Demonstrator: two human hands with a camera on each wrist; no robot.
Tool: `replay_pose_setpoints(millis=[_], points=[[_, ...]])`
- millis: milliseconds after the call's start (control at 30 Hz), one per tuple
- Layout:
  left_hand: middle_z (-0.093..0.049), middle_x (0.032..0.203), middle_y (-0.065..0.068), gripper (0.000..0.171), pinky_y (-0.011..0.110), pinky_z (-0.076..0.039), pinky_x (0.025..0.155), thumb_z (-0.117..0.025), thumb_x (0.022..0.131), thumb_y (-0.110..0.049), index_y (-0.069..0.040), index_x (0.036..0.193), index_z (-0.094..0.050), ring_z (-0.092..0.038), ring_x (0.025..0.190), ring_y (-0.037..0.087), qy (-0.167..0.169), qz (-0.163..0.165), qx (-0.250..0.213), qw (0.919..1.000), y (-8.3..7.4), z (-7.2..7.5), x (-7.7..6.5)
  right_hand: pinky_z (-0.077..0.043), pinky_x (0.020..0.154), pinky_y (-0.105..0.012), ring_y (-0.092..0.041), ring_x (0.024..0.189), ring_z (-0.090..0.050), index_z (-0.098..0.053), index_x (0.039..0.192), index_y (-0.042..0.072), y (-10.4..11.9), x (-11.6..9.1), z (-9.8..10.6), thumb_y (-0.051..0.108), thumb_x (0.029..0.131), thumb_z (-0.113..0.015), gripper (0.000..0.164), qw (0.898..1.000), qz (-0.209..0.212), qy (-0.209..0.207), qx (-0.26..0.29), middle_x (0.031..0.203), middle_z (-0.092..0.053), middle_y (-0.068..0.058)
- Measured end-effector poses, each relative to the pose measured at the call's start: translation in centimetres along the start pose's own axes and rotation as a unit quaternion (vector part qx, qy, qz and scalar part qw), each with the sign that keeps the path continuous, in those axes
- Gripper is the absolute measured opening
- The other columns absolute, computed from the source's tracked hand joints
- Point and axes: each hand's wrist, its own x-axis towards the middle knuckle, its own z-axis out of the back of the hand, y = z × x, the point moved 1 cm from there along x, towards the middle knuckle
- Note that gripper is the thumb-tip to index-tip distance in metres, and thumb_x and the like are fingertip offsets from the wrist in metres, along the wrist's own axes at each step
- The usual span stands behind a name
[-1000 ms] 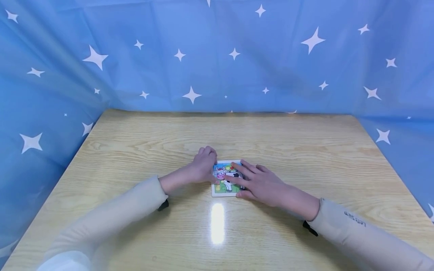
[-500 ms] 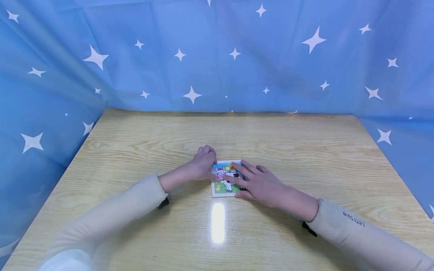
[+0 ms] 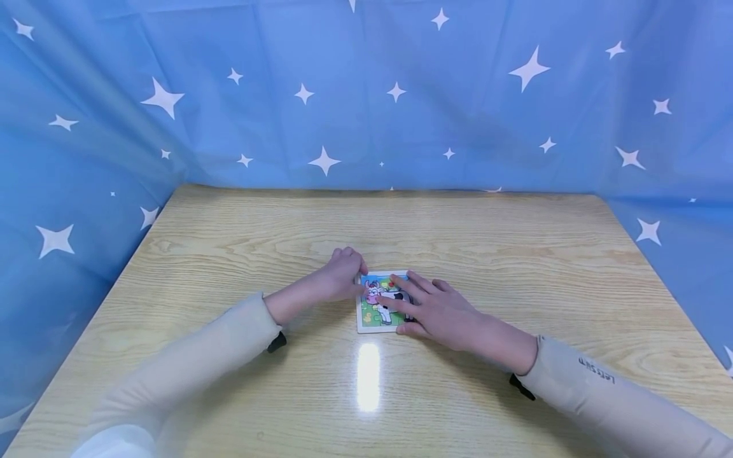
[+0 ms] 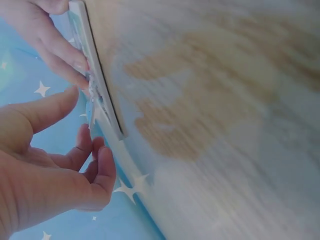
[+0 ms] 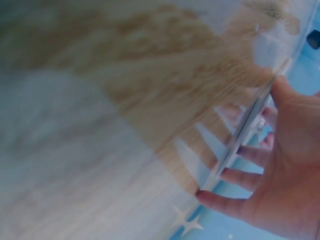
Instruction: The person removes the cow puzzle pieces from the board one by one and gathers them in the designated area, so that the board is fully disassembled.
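Note:
A small cow jigsaw puzzle [image 3: 385,329] in a white-edged tray lies flat on the table. Over its right side spreads my right hand [image 3: 443,315], fingers straight and resting on the picture, thumb at the near edge. My left hand [image 3: 340,277] is at the upper left corner, with curled fingers and the thumb near the cow's head. In the left wrist view, a thin puzzle piece [image 4: 91,112] stands tilted up from the tray between that thumb and the index fingertip. The right wrist view shows the right fingers [image 5: 242,177] spread along the tray's edge.
The wood-grain table [image 3: 487,235] extends around the puzzle on all sides. A blue cloth with white stars [image 3: 366,95] hangs behind and at both sides. A bright light reflection lies on the table in front of the puzzle.
The cow's head piece has tilted and shifted slightly in the tray. My left thumb has moved a little away from me along the left edge. The right hand stays in place.

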Motion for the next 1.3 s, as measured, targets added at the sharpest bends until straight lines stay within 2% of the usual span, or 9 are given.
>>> replay_pose_setpoints(millis=[100, 200, 300, 433, 600, 800, 1300], points=[[-0.064, 0.126, 0.016, 0.029, 0.045, -0.049, 0.11, -0.077, 0.103, -0.007, 0.005, 0.127, -0.065, -0.053, 0.126, 0.035, 0.002, 0.002, -0.003, 1.0, -0.1, -0.1, 0.1, -0.045, 0.114, -0.07, -0.046, 0.16, -0.035, -0.039, 0.173, 0.029, 0.0, 0.0, 0.0, 0.046, 0.117, -0.051, 0.06, 1.0, 0.001, -0.002, 0.003, 0.178, -0.031, -0.018], [-0.067, 0.116, 0.014, 0.021, 0.039, -0.053, 0.1, -0.071, 0.106, -0.003, 0.005, 0.125, -0.065, -0.06, 0.111, 0.028, -0.002, 0.002, -0.029, 0.9996, -0.1, -0.1, 0.2, -0.045, 0.113, -0.07, -0.048, 0.159, -0.036, -0.04, 0.172, 0.027, 0.0, 0.0, -0.1, 0.045, 0.117, -0.052, 0.06, 1.0, 0.002, -0.006, 0.007, 0.177, -0.032, -0.019], [-0.067, 0.107, 0.011, 0.013, 0.031, -0.054, 0.088, -0.067, 0.106, 0.003, 0.003, 0.119, -0.066, -0.06, 0.097, 0.021, -0.015, 0.001, -0.054, 0.9984, 0.2, 0.0, 0.2, -0.045, 0.114, -0.07, -0.048, 0.159, -0.035, -0.041, 0.172, 0.027, -0.1, 0.0, -0.3, 0.045, 0.116, -0.054, 0.06, 1.0, 0.001, -0.008, 0.009, 0.177, -0.033, -0.019], [-0.069, 0.102, 0.009, 0.01, 0.025, -0.053, 0.082, -0.065, 0.105, 0.007, 0.0, 0.113, -0.067, -0.061, 0.091, 0.018, -0.029, -0.012, -0.068, 0.9972, 0.4, 0.2, 0.2, -0.044, 0.114, -0.07, -0.047, 0.16, -0.034, -0.042, 0.172, 0.026, -0.2, 0.1, -0.5, 0.045, 0.116, -0.055, 0.061, 1.0, 0.003, -0.011, 0.007, 0.177, -0.034, -0.019], [-0.07, 0.102, 0.009, 0.007, 0.026, -0.053, 0.082, -0.066, 0.106, 0.004, -0.002, 0.11, -0.067, -0.063, 0.093, 0.02, -0.047, -0.02, -0.084, 0.9952, 0.8, 0.7, 0.0, -0.045, 0.113, -0.07, -0.048, 0.159, -0.036, -0.042, 0.172, 0.027, -0.3, 0.1, -0.6, 0.046, 0.116, -0.053, 0.06, 1.0, 0.009, -0.022, 0.006, 0.176, -0.035, -0.019], [-0.071, 0.104, 0.01, 0.004, 0.03, -0.053, 0.086, -0.069, 0.107, -0.001, -0.004, 0.106, -0.067, -0.064, 0.097, 0.022, -0.07, -0.008, -0.109, 0.9916, 1.4, 1.6, -0.3, -0.045, 0.111, -0.071, -0.048, 0.157, -0.038, -0.042, 0.172, 0.028, -0.4, -0.1, -0.5, 0.047, 0.117, -0.052, 0.059, 0.999, 0.015, -0.028, 0.011, 0.175, -0.035, -0.02], [-0.072, 0.104, 0.012, 0.002, 0.034, -0.056, 0.09, -0.07, 0.105, 0.002, 0.001, 0.107, -0.069, -0.067, 0.099, 0.025, -0.078, -0.006, -0.127, 0.9888, 2.8, 2.4, -2.1, -0.043, 0.114, -0.071, -0.049, 0.16, -0.033, -0.042, 0.172, 0.027, -0.6, -0.2, -0.8, 0.046, 0.117, -0.053, 0.06, 1.0, 0.014, -0.017, 0.019, 0.176, -0.034, -0.02]])
